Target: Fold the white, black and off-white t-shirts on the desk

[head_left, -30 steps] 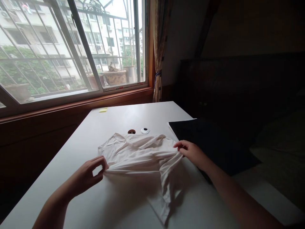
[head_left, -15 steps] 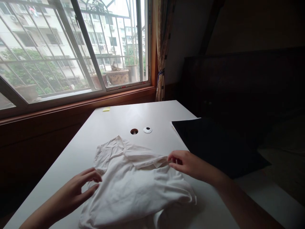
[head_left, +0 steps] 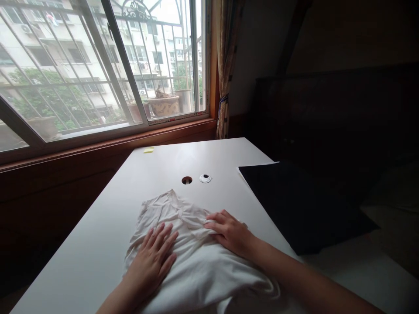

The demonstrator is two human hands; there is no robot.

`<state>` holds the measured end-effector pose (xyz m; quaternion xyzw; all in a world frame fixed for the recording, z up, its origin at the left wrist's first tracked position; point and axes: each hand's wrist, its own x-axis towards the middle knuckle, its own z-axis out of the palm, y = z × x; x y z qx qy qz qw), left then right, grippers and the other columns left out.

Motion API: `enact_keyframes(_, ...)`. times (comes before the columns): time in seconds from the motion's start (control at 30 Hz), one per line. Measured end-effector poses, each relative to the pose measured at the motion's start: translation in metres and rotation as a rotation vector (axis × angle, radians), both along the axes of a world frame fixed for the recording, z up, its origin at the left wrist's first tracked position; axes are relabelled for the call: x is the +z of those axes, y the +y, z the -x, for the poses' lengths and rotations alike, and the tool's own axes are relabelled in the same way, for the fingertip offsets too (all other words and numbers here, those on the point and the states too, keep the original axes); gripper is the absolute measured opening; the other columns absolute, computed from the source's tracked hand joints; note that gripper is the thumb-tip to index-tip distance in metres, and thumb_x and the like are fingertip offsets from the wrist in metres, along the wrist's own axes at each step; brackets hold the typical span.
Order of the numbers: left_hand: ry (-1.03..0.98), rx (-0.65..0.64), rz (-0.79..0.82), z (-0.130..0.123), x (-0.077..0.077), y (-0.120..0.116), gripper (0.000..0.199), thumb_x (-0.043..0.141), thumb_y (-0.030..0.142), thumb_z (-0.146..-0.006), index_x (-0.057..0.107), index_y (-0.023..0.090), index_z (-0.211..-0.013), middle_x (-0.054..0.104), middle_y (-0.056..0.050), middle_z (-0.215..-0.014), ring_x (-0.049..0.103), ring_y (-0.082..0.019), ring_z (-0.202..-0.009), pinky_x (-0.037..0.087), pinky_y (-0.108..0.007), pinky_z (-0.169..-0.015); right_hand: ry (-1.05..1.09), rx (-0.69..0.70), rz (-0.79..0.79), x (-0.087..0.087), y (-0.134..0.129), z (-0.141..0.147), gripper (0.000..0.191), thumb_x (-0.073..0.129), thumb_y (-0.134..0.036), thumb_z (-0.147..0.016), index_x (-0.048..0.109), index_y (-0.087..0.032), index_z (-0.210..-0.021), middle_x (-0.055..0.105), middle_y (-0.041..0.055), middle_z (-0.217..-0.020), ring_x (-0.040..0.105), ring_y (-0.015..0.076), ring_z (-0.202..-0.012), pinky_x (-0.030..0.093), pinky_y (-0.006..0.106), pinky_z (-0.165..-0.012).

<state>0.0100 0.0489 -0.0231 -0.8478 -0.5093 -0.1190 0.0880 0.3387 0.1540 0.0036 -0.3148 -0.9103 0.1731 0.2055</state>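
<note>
A crumpled white garment [head_left: 196,274], partly folded, lies on the near part of the white table [head_left: 98,231]. My left hand [head_left: 152,257] rests flat on the garment's left side, fingers spread and pointing away from me. On its upper right part lies my right hand [head_left: 229,233], palm down with the fingers stretched out and slightly bent. Both hands press on the cloth without any visible grip. The garment's near edge runs toward the bottom of the view, and my forearms cover some of it.
A dark flat sheet [head_left: 301,205] lies at the table's right edge. Farther back are a round cable hole [head_left: 187,180], a white grommet cover [head_left: 205,178] and a yellow sticky note [head_left: 148,149]. A barred window [head_left: 108,69] and a tied curtain [head_left: 223,100] stand behind.
My left hand has moved right, from the garment's left edge onto it, and flattened. The right hand has moved left from the sleeve-like edge, let it go, and now lies on the cloth.
</note>
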Motion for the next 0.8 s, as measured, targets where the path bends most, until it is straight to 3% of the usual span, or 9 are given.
enact_keyframes(0.1, 0.019, -0.078, 0.035, -0.004, 0.012, -0.019, 0.062, 0.059, 0.044, -0.100, 0.039, 0.038, -0.159, 0.047, -0.003, -0.162, 0.044, -0.033, -0.147, 0.044, -0.053, -0.118, 0.041, 0.027, 0.134, 0.011, -0.018, -0.022, 0.026, 0.060, -0.028, -0.099, 0.076, -0.030, -0.120, 0.070, 0.0046, -0.126, 0.059, 0.0243, -0.116, 0.048, 0.039, -0.105)
enact_keyframes(0.17, 0.005, -0.094, 0.043, -0.004, 0.018, -0.025, 0.057, 0.059, 0.042, -0.100, 0.045, 0.037, -0.155, 0.051, -0.002, -0.158, 0.050, -0.031, -0.143, 0.049, -0.049, -0.115, 0.089, 0.005, 0.259, 0.019, -0.021, -0.036, 0.023, 0.057, -0.033, -0.100, 0.078, -0.024, -0.103, 0.074, 0.0055, -0.104, 0.065, 0.0221, -0.096, 0.052, 0.033, -0.088)
enact_keyframes(0.27, -0.087, -0.015, -0.003, 0.002, 0.021, -0.018, 0.045, 0.058, 0.035, -0.100, 0.056, 0.032, -0.145, 0.062, -0.006, -0.146, 0.060, -0.029, -0.130, 0.055, -0.044, -0.107, 0.200, -0.200, 0.379, 0.029, -0.009, -0.053, 0.041, 0.050, -0.046, -0.101, 0.070, -0.019, -0.078, 0.066, 0.0019, -0.074, 0.060, 0.0187, -0.071, 0.045, 0.029, -0.064)
enact_keyframes(0.4, -0.190, 0.087, -0.077, 0.019, 0.019, 0.000, 0.037, 0.056, 0.029, -0.100, 0.062, 0.027, -0.136, 0.069, -0.009, -0.132, 0.065, -0.029, -0.117, 0.057, -0.045, -0.100, 0.313, -0.588, 0.295, 0.035, 0.026, -0.070, 0.044, 0.047, -0.055, -0.098, 0.066, -0.021, -0.077, 0.063, 0.0014, -0.067, 0.060, 0.0202, -0.069, 0.042, 0.029, -0.060)
enact_keyframes(0.5, -0.219, 0.129, -0.064, 0.029, 0.020, 0.008, 0.034, 0.053, 0.026, -0.100, 0.064, 0.026, -0.132, 0.071, -0.009, -0.124, 0.067, -0.028, -0.109, 0.058, -0.043, -0.093, 0.318, -0.702, 0.152, 0.033, 0.045, -0.075, 0.035, 0.046, -0.047, -0.098, 0.067, -0.022, -0.087, 0.069, 0.0036, -0.079, 0.065, 0.0203, -0.071, 0.047, 0.031, -0.066)
enact_keyframes(0.6, -0.215, 0.194, 0.013, 0.033, 0.023, 0.010, 0.033, 0.049, 0.025, -0.100, 0.066, 0.028, -0.128, 0.072, -0.007, -0.116, 0.068, -0.027, -0.102, 0.059, -0.041, -0.086, 0.294, -0.688, 0.028, 0.026, 0.048, -0.070, 0.025, 0.048, -0.039, -0.098, 0.067, -0.022, -0.102, 0.072, 0.0076, -0.101, 0.068, 0.0214, -0.079, 0.052, 0.034, -0.072)
enact_keyframes(0.8, -0.356, 0.396, 0.061, 0.046, 0.037, 0.019, 0.026, 0.048, 0.033, -0.096, 0.069, 0.026, -0.109, 0.073, -0.004, -0.100, 0.070, -0.022, -0.084, 0.055, -0.033, -0.075, 0.095, -0.310, -0.138, 0.016, 0.026, -0.039, 0.021, 0.065, -0.033, -0.095, 0.067, -0.025, -0.115, 0.068, 0.0080, -0.114, 0.064, 0.0274, -0.107, 0.054, 0.042, -0.095)
